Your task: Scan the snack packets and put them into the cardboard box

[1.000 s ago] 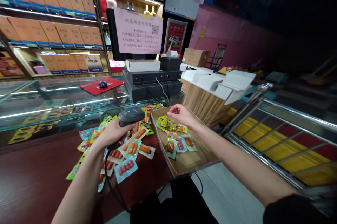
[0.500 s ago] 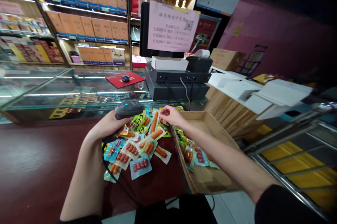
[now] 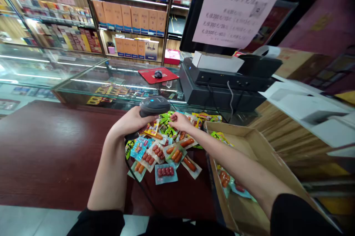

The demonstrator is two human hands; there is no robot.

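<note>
My left hand [image 3: 132,120] is wrapped round a dark handheld scanner [image 3: 154,105], held over the left side of a heap of small snack packets. My right hand [image 3: 179,122] is closed at the back of the heap, its fingertips by green packets [image 3: 167,129]; what they pinch is too small to make out. Clear packets of sausages [image 3: 157,151] lie spread nearer me, with a packet of dark red sausages [image 3: 165,173] at the front. My right forearm passes over an open cardboard box [image 3: 249,138] holding a few packets.
The packets lie on a dark red table [image 3: 69,154]. A black cable [image 3: 142,188] hangs from the scanner. Behind are a glass counter [image 3: 119,66], a red mouse pad [image 3: 145,76] and a monitor with a paper sign [image 3: 233,14]. White boxes stand at right.
The view has swung, so the scene shifts and tilts. My right hand has moved left, closer to the scanner, and the upright sausage packet beside it is no longer seen there. My left hand still holds the scanner.
</note>
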